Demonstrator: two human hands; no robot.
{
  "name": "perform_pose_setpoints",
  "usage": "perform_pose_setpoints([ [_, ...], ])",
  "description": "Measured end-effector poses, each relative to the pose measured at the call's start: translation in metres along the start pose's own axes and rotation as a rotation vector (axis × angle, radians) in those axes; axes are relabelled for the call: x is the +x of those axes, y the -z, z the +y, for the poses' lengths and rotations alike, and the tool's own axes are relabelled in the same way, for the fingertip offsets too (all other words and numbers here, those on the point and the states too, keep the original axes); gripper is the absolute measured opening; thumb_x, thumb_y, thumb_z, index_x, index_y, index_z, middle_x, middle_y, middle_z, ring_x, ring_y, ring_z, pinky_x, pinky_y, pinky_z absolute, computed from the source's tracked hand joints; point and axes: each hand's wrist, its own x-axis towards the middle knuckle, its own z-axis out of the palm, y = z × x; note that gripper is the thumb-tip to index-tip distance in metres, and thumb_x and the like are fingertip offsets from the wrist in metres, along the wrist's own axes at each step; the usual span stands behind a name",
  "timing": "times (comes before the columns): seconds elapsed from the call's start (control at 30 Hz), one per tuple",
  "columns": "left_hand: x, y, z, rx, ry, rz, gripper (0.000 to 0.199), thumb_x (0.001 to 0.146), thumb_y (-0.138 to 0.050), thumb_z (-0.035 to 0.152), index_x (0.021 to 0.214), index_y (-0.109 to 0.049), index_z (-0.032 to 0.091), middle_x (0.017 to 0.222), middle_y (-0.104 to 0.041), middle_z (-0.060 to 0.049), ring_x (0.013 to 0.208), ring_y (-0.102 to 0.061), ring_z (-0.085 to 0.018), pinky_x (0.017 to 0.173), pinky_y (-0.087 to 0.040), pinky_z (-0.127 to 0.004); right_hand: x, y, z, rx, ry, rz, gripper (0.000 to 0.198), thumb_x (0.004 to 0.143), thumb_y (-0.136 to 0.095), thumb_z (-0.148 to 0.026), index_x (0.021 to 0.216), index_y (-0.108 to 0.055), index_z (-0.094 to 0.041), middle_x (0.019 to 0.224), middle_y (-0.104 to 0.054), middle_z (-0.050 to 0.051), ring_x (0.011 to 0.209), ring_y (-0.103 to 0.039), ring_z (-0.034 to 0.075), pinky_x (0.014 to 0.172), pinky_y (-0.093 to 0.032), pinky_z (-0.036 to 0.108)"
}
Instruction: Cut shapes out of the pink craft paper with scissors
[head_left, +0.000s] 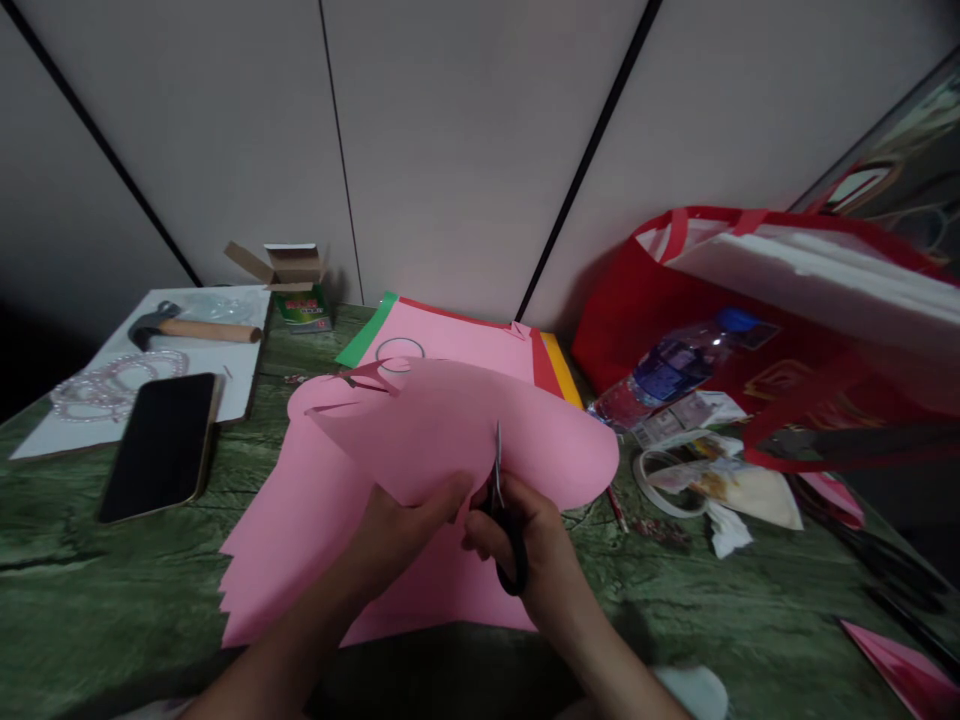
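A large sheet of pink paper (pixel 420 430) is raised and curled in front of me, with cut edges at its upper left. My left hand (pixel 412 525) grips its near edge, thumb on top and the other fingers hidden beneath. In my right hand (pixel 525 540) are black-handled scissors (pixel 514 550), fingers through the loops. The blades point away from me and meet the paper just right of my left thumb. More pink paper (pixel 300 530) with a notched left edge lies under the raised part.
Behind lie coloured sheets (pixel 559 365). At left are a phone (pixel 161 445), a hammer (pixel 210 330) on a white board (pixel 232 390), and a small open box (pixel 304 305). At right stand a red bag (pixel 622 300) and a leaning bottle (pixel 660 370), beside a tape roll (pixel 649 490).
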Motion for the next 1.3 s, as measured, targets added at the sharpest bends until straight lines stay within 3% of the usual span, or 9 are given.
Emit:
perform_pose_setpoints([
  [0.23, -0.002, 0.003, -0.002, 0.029, -0.010, 0.024, 0.019, 0.071, -0.058, 0.017, 0.053, -0.053, 0.019, 0.047, -0.059, 0.005, 0.049, -0.058, -0.011, 0.047, -0.045, -0.019, -0.003, -0.001, -0.003, 0.000, -0.027, 0.012, 0.034, 0.062, -0.072, -0.044, 0.063, -0.051, -0.017, 0.050, -0.053, -0.005, 0.044, -0.046, 0.008, 0.040, -0.038, 0.018],
  [0.37, 0.001, 0.003, -0.001, -0.034, -0.030, -0.029, 0.021, 0.071, -0.055, 0.014, 0.052, -0.051, 0.020, 0.046, -0.058, 0.005, 0.045, -0.057, -0.010, 0.045, -0.045, -0.019, -0.002, -0.001, -0.004, -0.010, -0.040, 0.023, 0.035, 0.061, -0.071, -0.046, 0.064, -0.051, -0.017, 0.049, -0.053, -0.004, 0.044, -0.046, 0.008, 0.040, -0.038, 0.019],
  [0.7, 0.001, 0.003, 0.001, -0.029, -0.091, 0.016, 0.020, 0.069, -0.057, 0.014, 0.051, -0.050, 0.019, 0.047, -0.056, 0.004, 0.044, -0.053, -0.011, 0.042, -0.041, -0.022, -0.004, -0.002, -0.004, -0.035, -0.058, 0.039, 0.030, 0.064, -0.071, -0.040, 0.065, -0.051, -0.019, 0.050, -0.052, -0.005, 0.043, -0.047, 0.009, 0.040, -0.039, 0.021],
  [0.97, 0.006, 0.008, -0.015, -0.128, -0.056, 0.041, 0.019, 0.072, -0.061, 0.022, 0.056, -0.052, 0.017, 0.048, -0.050, 0.005, 0.047, -0.048, -0.009, 0.045, -0.038, -0.022, -0.003, -0.001, -0.006, -0.058, -0.078, 0.057, 0.027, 0.062, -0.069, -0.037, 0.063, -0.049, -0.019, 0.047, -0.051, -0.005, 0.041, -0.045, 0.009, 0.038, -0.038, 0.021],
  [1.3, 0.006, 0.010, -0.013, -0.130, -0.037, 0.060, 0.024, 0.072, -0.062, 0.024, 0.052, -0.051, 0.016, 0.046, -0.048, 0.004, 0.047, -0.047, -0.009, 0.047, -0.036, -0.023, -0.003, -0.003, -0.003, -0.038, -0.094, 0.051, 0.023, 0.063, -0.067, -0.033, 0.064, -0.049, -0.019, 0.045, -0.049, -0.006, 0.040, -0.044, 0.009, 0.038, -0.036, 0.021],
])
